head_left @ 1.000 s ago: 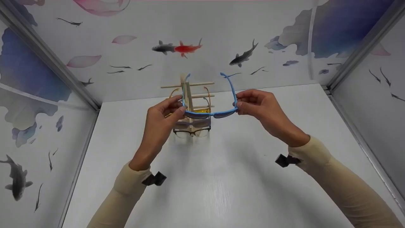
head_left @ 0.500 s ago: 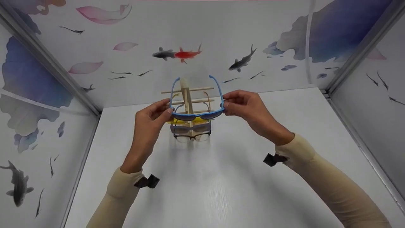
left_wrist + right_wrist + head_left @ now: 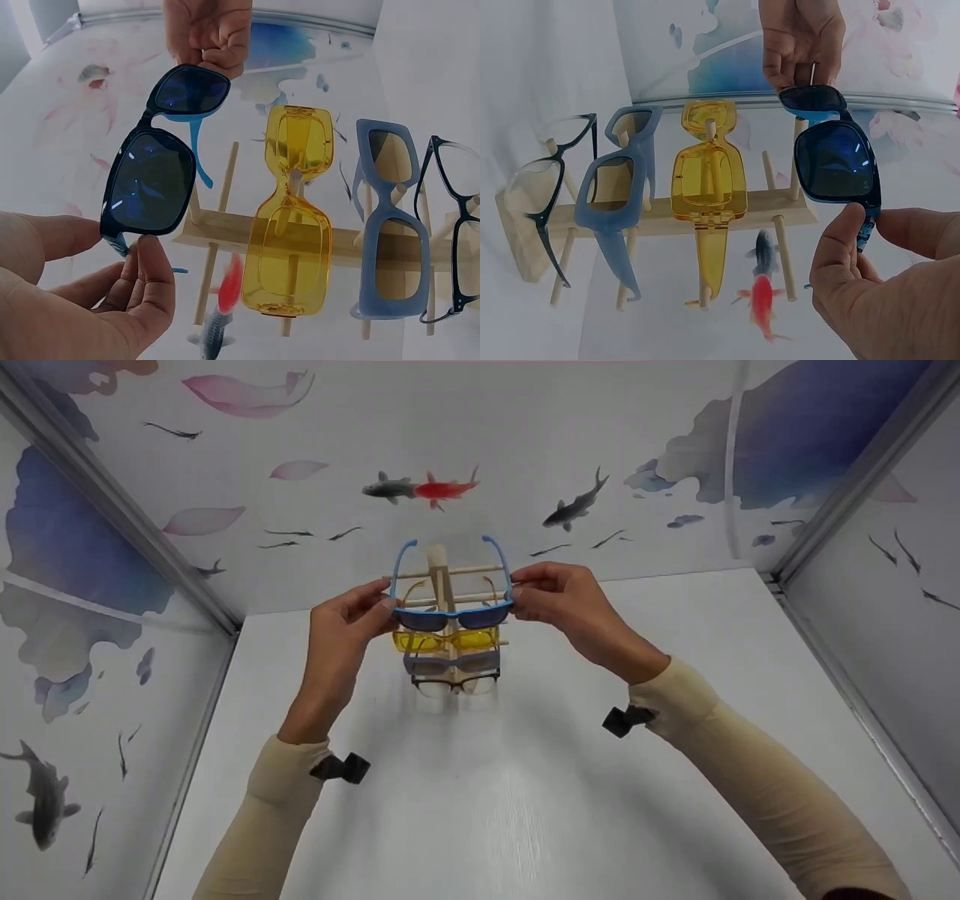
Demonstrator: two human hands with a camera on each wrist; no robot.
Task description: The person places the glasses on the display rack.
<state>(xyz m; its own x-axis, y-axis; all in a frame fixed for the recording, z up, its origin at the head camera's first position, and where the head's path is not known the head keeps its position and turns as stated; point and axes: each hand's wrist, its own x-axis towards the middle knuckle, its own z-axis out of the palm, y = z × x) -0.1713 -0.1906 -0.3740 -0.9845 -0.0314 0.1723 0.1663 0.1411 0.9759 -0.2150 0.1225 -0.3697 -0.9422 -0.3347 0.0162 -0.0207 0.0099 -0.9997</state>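
Note:
Blue-framed sunglasses (image 3: 451, 616) with dark lenses are held level at the upper part of a wooden glasses rack (image 3: 442, 585), their temples unfolded toward the back wall. My left hand (image 3: 341, 637) pinches the left hinge end between thumb and fingers. At the other hinge end my right hand (image 3: 577, 611) pinches the frame the same way. Below on the rack sit yellow glasses (image 3: 289, 217), grey-blue sunglasses (image 3: 391, 225) and dark-rimmed clear glasses (image 3: 551, 180). In both wrist views the sunglasses appear apart from the yellow pair, beside the rack's top peg (image 3: 785, 259).
The rack stands on a white table (image 3: 480, 810) near the back wall (image 3: 510, 420), which carries printed fish and petals. Side panels with metal edge rails (image 3: 202, 727) enclose the table left and right.
Both hands have carried the blue sunglasses left, from the rack's right side to in front of its upper pegs. The yellow glasses now show fully below them.

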